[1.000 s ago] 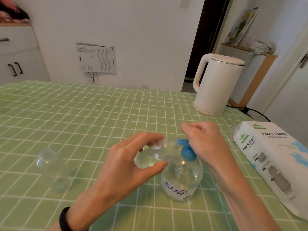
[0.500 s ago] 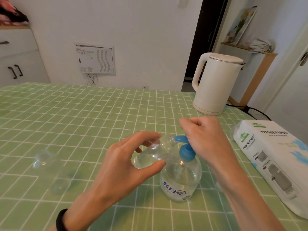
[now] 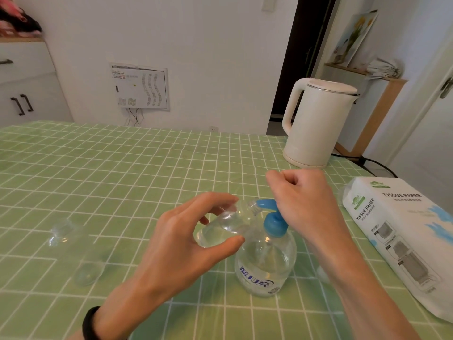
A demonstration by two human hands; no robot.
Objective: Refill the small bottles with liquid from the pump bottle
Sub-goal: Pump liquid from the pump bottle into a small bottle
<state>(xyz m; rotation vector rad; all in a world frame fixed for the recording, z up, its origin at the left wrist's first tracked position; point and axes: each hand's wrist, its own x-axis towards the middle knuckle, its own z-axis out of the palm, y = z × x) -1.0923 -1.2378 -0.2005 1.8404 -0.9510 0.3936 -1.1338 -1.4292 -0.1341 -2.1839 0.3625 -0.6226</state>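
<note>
Sideways, clear small bottle [image 3: 229, 223] pinched by left hand [image 3: 180, 244]; right hand [image 3: 307, 200] clenched atop blue-capped pump bottle [image 3: 264, 263].

Head-worn view, downward, seemingly close

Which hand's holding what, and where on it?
Left hand grips the small bottle around its body. Right hand is a fist gripping nothing, resting on the pump head.

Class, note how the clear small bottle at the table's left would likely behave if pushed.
The small bottle looks empty and thin-walled, so probably very light. It seems to lie on its side, round-bodied, so a push would likely roll it. The glossy tablecloth may let it slide.
</note>
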